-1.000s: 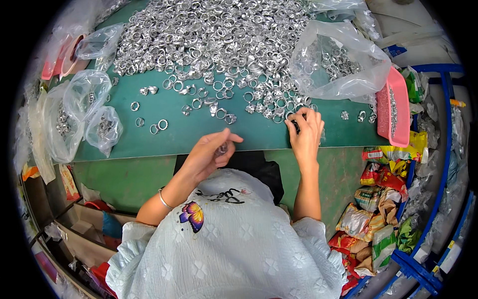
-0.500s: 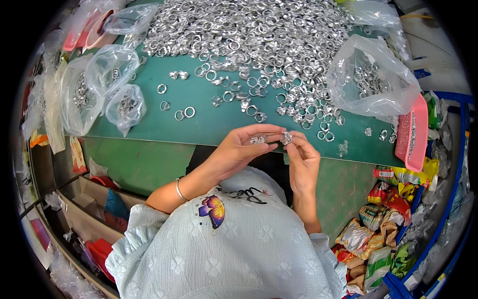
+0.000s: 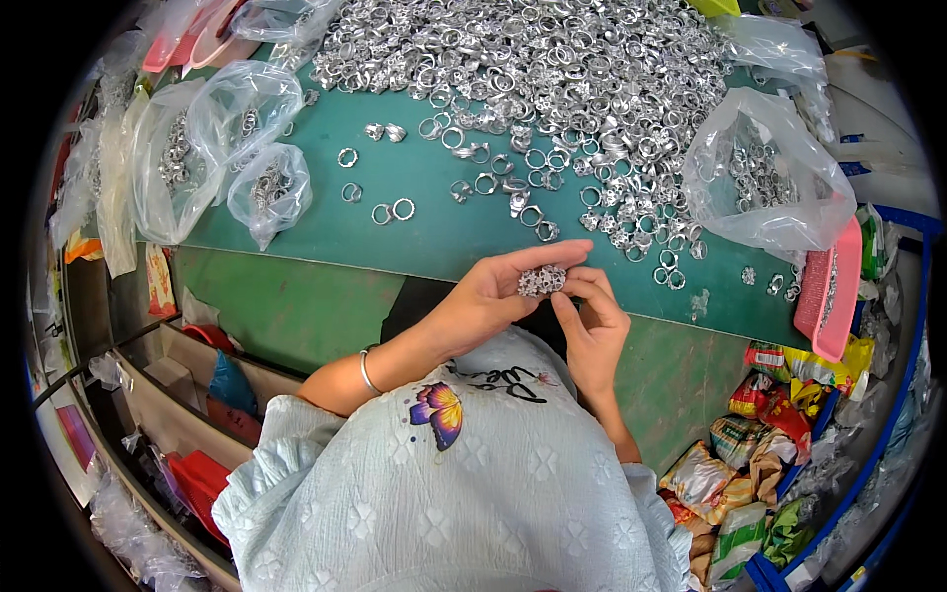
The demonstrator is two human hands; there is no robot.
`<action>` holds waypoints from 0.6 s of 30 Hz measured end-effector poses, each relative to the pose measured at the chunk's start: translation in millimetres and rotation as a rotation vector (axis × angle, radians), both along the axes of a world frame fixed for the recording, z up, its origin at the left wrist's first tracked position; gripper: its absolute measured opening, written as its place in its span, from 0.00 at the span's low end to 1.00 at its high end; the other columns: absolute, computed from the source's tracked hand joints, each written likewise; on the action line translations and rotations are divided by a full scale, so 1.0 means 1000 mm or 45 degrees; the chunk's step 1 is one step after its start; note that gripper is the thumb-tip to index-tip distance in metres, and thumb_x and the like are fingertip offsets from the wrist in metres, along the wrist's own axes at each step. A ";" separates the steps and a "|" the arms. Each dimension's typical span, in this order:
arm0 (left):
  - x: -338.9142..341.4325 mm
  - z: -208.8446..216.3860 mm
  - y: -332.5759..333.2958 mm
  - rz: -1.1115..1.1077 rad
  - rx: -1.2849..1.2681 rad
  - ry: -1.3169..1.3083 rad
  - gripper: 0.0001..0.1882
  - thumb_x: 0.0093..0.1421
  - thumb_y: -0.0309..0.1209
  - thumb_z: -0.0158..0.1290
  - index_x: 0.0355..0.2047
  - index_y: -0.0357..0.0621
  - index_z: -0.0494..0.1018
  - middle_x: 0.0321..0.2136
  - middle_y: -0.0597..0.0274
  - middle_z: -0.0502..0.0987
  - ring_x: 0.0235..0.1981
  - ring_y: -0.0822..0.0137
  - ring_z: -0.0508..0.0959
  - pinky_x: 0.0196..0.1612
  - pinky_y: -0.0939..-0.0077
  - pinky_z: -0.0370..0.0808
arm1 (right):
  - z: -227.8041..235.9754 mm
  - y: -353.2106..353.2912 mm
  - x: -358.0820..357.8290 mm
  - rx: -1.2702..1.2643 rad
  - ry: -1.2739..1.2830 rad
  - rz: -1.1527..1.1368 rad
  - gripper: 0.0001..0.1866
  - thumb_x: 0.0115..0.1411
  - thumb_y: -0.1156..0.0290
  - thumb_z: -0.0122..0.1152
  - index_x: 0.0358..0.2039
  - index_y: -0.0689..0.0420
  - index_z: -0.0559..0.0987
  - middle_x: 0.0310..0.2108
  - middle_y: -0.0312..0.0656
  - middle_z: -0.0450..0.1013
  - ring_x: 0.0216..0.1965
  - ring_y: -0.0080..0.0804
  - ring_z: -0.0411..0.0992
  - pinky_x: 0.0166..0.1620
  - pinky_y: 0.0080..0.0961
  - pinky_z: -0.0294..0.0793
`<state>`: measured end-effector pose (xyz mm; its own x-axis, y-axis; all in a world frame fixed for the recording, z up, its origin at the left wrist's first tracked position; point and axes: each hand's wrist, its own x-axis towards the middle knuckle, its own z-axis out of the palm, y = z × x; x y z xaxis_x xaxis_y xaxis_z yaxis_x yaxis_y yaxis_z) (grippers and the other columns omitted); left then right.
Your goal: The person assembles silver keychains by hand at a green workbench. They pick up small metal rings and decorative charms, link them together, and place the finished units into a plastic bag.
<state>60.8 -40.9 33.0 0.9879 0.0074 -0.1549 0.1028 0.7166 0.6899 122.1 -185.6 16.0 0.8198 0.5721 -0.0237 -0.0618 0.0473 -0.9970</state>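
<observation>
My left hand (image 3: 493, 293) is held in front of the table's near edge. Several silver rings with flower-like tops (image 3: 533, 284) lie side by side between its thumb and fingers, the fingertips stretched out to the right. My right hand (image 3: 596, 335) comes in from the right, its thumb and fingers closed at the end of this row on a ring (image 3: 557, 277). The rings touch one another, so I cannot tell exactly where each one ends. Beyond my hands, loose rings (image 3: 531, 215) are scattered on the green tabletop (image 3: 326, 222).
A large heap of silver rings (image 3: 533, 59) covers the far table. Clear plastic bags with rings stand at left (image 3: 268, 192) and right (image 3: 769, 173). A pink basket (image 3: 831, 291) sits at the right edge. Colourful packets (image 3: 725, 474) are piled lower right; an open drawer (image 3: 187, 395) is lower left.
The right hand's ring has moved left against those in my left hand, and the row now shows more fully. The whole view has shifted slightly.
</observation>
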 end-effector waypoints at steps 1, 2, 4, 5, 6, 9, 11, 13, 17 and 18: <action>0.000 0.000 0.001 -0.012 0.032 -0.002 0.31 0.51 0.18 0.44 0.58 0.32 0.56 0.60 0.50 0.57 0.61 0.62 0.58 0.63 0.66 0.53 | 0.000 0.001 0.000 0.005 0.008 -0.002 0.08 0.51 0.86 0.58 0.33 0.68 0.76 0.36 0.40 0.68 0.40 0.27 0.65 0.45 0.19 0.62; 0.000 -0.001 0.001 -0.013 0.038 -0.008 0.30 0.52 0.18 0.44 0.58 0.32 0.56 0.60 0.50 0.57 0.61 0.62 0.58 0.63 0.67 0.53 | 0.000 0.001 -0.001 0.010 0.015 -0.003 0.08 0.51 0.86 0.58 0.33 0.68 0.76 0.36 0.40 0.68 0.40 0.27 0.65 0.45 0.18 0.62; -0.001 -0.003 0.001 -0.015 0.049 -0.020 0.30 0.53 0.17 0.44 0.58 0.32 0.56 0.60 0.50 0.57 0.61 0.62 0.58 0.63 0.67 0.53 | 0.000 0.002 -0.001 0.012 0.029 -0.001 0.07 0.51 0.85 0.57 0.33 0.68 0.75 0.36 0.40 0.68 0.40 0.27 0.65 0.45 0.18 0.62; -0.001 -0.003 0.001 -0.019 0.043 -0.022 0.30 0.53 0.17 0.44 0.58 0.32 0.56 0.60 0.50 0.57 0.61 0.62 0.58 0.63 0.67 0.53 | 0.000 0.002 -0.001 0.009 0.034 0.003 0.07 0.51 0.85 0.57 0.33 0.68 0.75 0.36 0.40 0.68 0.40 0.27 0.65 0.45 0.18 0.62; -0.001 -0.003 0.001 -0.022 0.036 -0.025 0.30 0.53 0.16 0.44 0.58 0.32 0.55 0.60 0.49 0.57 0.61 0.62 0.57 0.63 0.67 0.53 | 0.000 0.002 -0.001 0.006 0.038 0.008 0.07 0.51 0.85 0.57 0.33 0.68 0.75 0.36 0.40 0.67 0.40 0.27 0.65 0.45 0.18 0.62; -0.001 -0.005 0.001 0.002 0.019 -0.039 0.31 0.53 0.16 0.44 0.59 0.33 0.54 0.60 0.49 0.56 0.61 0.62 0.57 0.63 0.67 0.53 | 0.001 0.003 -0.002 0.020 0.067 -0.012 0.07 0.52 0.85 0.56 0.33 0.68 0.75 0.36 0.40 0.67 0.39 0.27 0.65 0.45 0.18 0.62; -0.001 -0.006 0.000 0.027 0.019 -0.032 0.32 0.52 0.16 0.45 0.60 0.34 0.52 0.60 0.48 0.56 0.62 0.61 0.57 0.63 0.67 0.53 | 0.002 0.004 -0.002 0.011 0.082 -0.007 0.06 0.53 0.84 0.56 0.33 0.68 0.74 0.36 0.40 0.67 0.39 0.26 0.65 0.45 0.18 0.62; -0.001 -0.004 0.000 0.039 0.033 -0.005 0.33 0.52 0.15 0.45 0.60 0.34 0.51 0.60 0.48 0.55 0.62 0.61 0.56 0.63 0.67 0.53 | 0.001 0.004 -0.002 -0.005 0.064 0.006 0.06 0.53 0.84 0.56 0.34 0.68 0.74 0.36 0.40 0.67 0.39 0.26 0.64 0.45 0.19 0.62; -0.003 -0.006 0.002 -0.007 -0.036 0.004 0.33 0.52 0.17 0.45 0.60 0.34 0.52 0.60 0.48 0.55 0.62 0.60 0.55 0.63 0.67 0.52 | -0.005 0.003 -0.001 -0.015 0.062 0.026 0.05 0.54 0.83 0.55 0.33 0.67 0.74 0.36 0.39 0.67 0.40 0.26 0.64 0.46 0.19 0.61; -0.004 -0.010 0.002 -0.011 -0.173 0.009 0.33 0.52 0.18 0.45 0.60 0.34 0.52 0.60 0.49 0.55 0.62 0.61 0.55 0.63 0.67 0.52 | -0.005 0.003 0.000 -0.008 0.087 0.020 0.05 0.54 0.83 0.55 0.33 0.67 0.74 0.35 0.39 0.67 0.40 0.26 0.64 0.46 0.19 0.61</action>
<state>57.2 -39.2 23.4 0.9867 -0.0227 -0.1607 0.1139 0.8023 0.5860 121.7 -183.0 10.9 0.8069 0.5848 -0.0828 -0.1306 0.0398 -0.9906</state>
